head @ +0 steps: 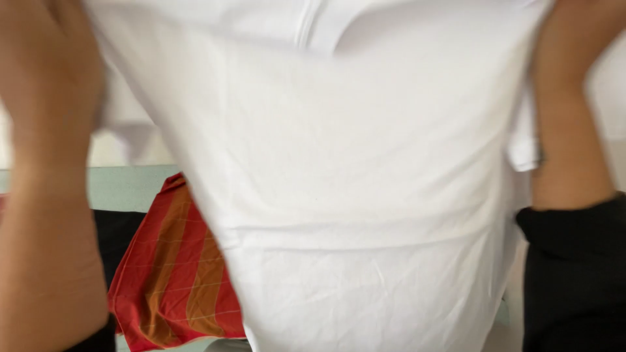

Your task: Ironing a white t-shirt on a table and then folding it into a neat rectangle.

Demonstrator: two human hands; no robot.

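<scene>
Closest to the camera, 2 bare forearms rose up either side of the view, both badly blurred. The left hand (45,72) was up near the top left corner, closed on the upper edge of a white shirt (352,169) as far as I could make out; the fingers themselves were too smeared to count. The right hand (574,39) was up at the top right, its palm and fingers mostly cut off by the frame, and I could not tell how it was gripping, only that it pressed against the shirt's other upper edge. A black sleeve (577,280) covered the right forearm lower down, and a sliver of dark cuff showed at the bottom of the left arm.

Between the 2 arms the white shirt hung spread out, filling the middle of the view from the top to the bottom edge. A collar fold showed near the top centre, and a short sleeve with a hem dangled at each side, just beside each arm.

Behind and below the shirt, to the left, a red and orange striped cloth (173,274) lay rumpled on a pale green surface (127,186). A dark item lay just beside the cloth's left edge, touching it. No containers were visible.
</scene>
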